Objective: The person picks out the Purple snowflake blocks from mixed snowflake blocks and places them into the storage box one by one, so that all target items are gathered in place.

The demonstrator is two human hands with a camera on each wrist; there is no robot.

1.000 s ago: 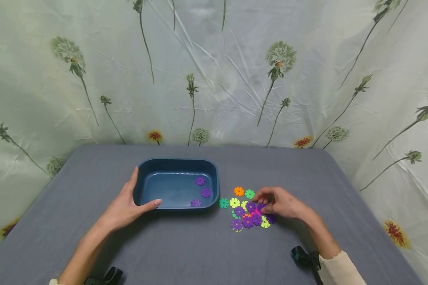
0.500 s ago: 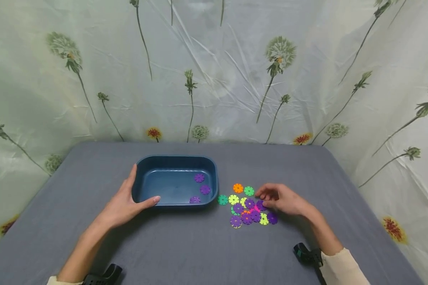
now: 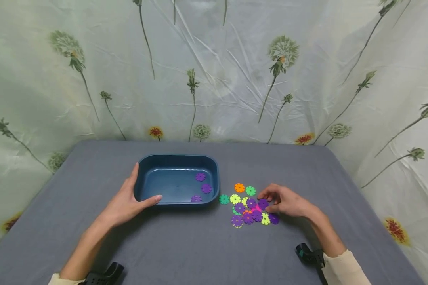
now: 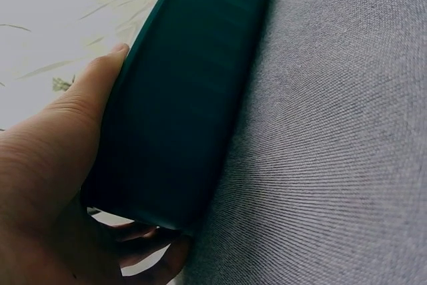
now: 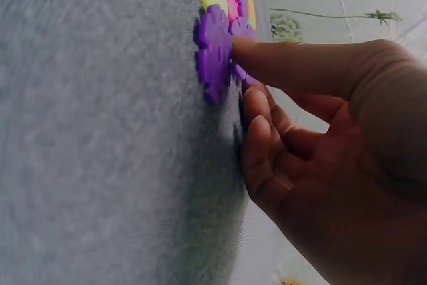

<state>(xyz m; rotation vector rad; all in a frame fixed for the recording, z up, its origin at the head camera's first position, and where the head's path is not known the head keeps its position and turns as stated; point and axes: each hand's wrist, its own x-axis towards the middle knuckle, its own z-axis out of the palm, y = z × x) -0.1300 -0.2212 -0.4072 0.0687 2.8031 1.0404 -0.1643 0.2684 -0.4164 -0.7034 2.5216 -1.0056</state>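
My left hand (image 3: 123, 204) grips the left end of a dark blue plastic tub (image 3: 176, 205), thumb along the near rim and fingers round the end wall. In the left wrist view, the fingers (image 4: 157, 258) reach under its end. Three purple interlocking discs (image 3: 206, 188) lie inside, at the right. Beside the tub is a pile of notched discs in several colours. At its right edge my right hand (image 3: 289, 201) pinches a purple interlocking disc (image 3: 263, 204) by its edge, thumb on the near side, index finger on the far side. Another purple disc (image 5: 214, 55) lies close to the thumb.
The pile has orange (image 3: 239, 187), green (image 3: 250, 190), teal (image 3: 224, 199) and yellow (image 3: 235, 199) discs, plus pink and purple ones overlapping. Grey cloth (image 3: 199, 253) covers the table. A curtain (image 3: 214, 71) with printed dandelions hangs behind it.
The right hand has drawn back slightly to the right, and the purple disc at its fingertips has shifted with it. The left hand keeps its hold on the tub.
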